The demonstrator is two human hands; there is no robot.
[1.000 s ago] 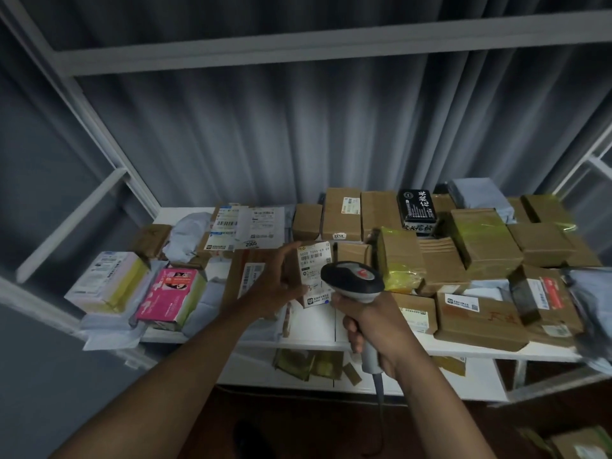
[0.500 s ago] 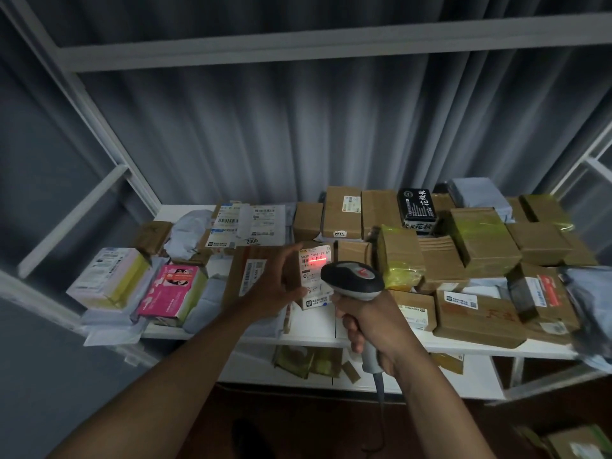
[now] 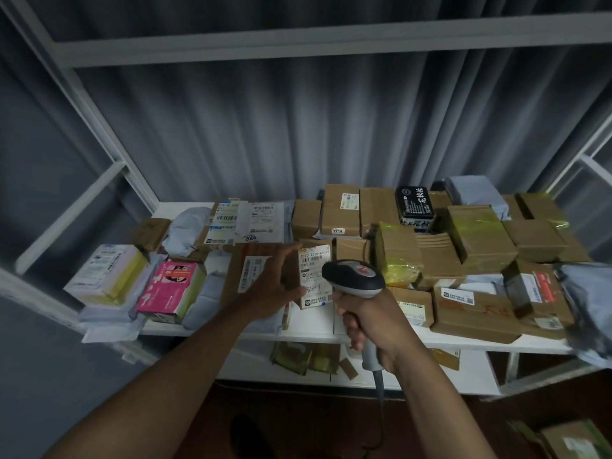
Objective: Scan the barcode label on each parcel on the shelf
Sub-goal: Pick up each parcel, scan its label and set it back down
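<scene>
Head view: the left hand (image 3: 275,286) grips a small brown parcel (image 3: 313,276) upright at the shelf (image 3: 318,323) front, white barcode label (image 3: 314,274) facing the camera. The right hand (image 3: 371,321) curls its fingers (image 3: 354,332) round the scanner (image 3: 354,278), just beside the label.

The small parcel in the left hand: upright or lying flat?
Upright: the small parcel stands on end, left hand gripping it, label facing the scanner.

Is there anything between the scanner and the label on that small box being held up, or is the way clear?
Nothing visible blocks it. The left hand holds the small parcel by its left edge, label facing the scanner, which the right hand grips just to the right. Fingers stay off the barcode.
</scene>
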